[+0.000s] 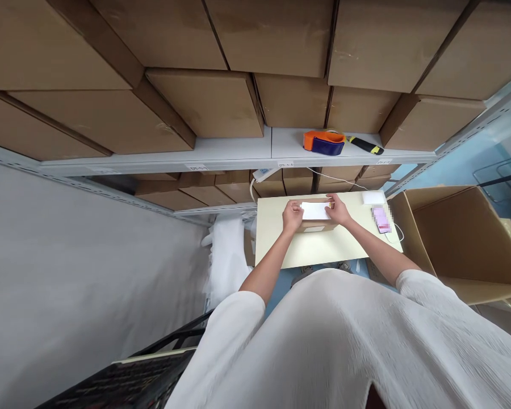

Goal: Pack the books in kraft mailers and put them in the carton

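One white sheet (315,211) lies between both grips (292,216) (338,211).

shelf (234,146): tape dispenser (323,143) beside black-yellow cutter (366,145) | table (276,244): phone (381,220) | right: open carton (411,234)

The head view looks forward and down from well above the table (315,247).

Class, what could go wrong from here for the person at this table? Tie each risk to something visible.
The white sheet could crease, with the left hand and right hand at its ends over the small box. The tape dispenser sits near the front edge of the shelf and might get knocked down. A cable loops by the phone at the right edge of the table, so it could snag.
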The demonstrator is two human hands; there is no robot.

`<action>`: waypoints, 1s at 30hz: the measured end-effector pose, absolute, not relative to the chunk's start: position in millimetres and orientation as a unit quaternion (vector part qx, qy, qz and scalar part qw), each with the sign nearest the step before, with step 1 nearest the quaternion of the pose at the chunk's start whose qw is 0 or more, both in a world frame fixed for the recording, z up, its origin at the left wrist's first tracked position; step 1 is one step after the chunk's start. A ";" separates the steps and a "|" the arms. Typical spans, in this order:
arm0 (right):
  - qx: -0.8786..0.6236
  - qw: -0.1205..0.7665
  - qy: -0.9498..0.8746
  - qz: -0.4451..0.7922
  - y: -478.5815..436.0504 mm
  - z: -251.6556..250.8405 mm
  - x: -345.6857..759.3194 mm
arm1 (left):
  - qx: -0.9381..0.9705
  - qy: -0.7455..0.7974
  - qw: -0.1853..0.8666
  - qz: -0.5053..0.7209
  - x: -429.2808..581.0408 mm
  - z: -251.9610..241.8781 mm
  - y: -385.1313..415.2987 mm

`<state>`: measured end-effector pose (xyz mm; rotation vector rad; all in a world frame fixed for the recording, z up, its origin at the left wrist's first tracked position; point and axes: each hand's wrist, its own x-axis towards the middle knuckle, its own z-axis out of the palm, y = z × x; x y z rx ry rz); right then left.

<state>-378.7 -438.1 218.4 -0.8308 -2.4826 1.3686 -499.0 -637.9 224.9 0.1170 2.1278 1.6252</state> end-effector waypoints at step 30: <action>-0.259 0.033 -0.940 0.220 -457.6 205.7 -392.2 | 0.248 0.904 0.107 0.330 -490.6 195.2 -635.5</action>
